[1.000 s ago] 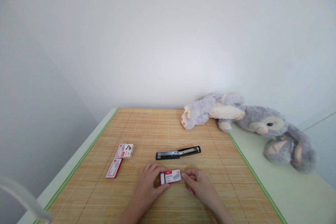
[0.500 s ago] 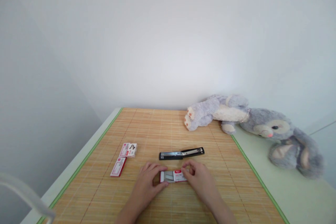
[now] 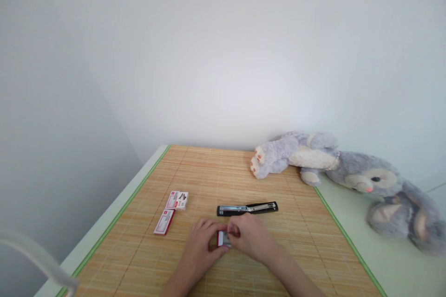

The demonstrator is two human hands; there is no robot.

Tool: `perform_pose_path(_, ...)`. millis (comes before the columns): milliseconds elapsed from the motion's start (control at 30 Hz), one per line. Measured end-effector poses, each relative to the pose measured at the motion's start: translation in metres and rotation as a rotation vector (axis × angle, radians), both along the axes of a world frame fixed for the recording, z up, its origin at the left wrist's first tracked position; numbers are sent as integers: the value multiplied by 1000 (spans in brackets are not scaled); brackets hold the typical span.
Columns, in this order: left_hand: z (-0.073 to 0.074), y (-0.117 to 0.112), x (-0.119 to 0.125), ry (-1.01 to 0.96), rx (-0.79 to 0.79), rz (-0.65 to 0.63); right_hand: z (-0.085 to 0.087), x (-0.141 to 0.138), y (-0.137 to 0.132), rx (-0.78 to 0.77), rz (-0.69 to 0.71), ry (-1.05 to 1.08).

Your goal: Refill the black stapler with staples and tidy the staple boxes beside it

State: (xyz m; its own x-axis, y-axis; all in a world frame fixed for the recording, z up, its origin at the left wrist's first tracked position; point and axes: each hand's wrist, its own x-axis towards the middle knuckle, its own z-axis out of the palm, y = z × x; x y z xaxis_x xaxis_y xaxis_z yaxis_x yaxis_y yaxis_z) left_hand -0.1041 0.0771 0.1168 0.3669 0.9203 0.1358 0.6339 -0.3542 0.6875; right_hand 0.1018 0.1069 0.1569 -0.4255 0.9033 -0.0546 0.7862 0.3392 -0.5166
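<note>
My left hand (image 3: pixel 199 247) grips the left end of a small open staple box (image 3: pixel 220 238) between thumb and fingers, on the bamboo mat. Over the box's open tray, the fingers of my right hand (image 3: pixel 253 240) are pinched together; whatever is between them is too small to make out. That hand covers most of the box, including its printed sleeve. Just beyond both hands lies a black stapler (image 3: pixel 232 210), spread open flat with its metal rail showing.
Two red-and-white boxes lie to the left, one white-sided box (image 3: pixel 177 200) and one red-sided box (image 3: pixel 163 222). A grey plush rabbit (image 3: pixel 313 158) stretches along the back right of the table. The bamboo mat (image 3: pixel 139 264) has green edging. A pale curved bar (image 3: pixel 42 260) shows at lower left.
My right hand has moved left from the box's printed sleeve to above its open tray, fingers pinched. My left hand keeps its grip. The whole view has shifted slightly.
</note>
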Motion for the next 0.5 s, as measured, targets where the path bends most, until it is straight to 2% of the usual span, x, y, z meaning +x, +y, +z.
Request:
perform_pose_path(133,-4,0,-3,-9,-3,11,-2,32,-3,-65,-11,201)
perform_pose_path(267,-5,-1,-3,-1,-2,11,-5,54,-11,-91,-82,411)
perform_pose_path(500,-2,-1,-1,43,-13,12,-19,48,-19,-42,-144,582)
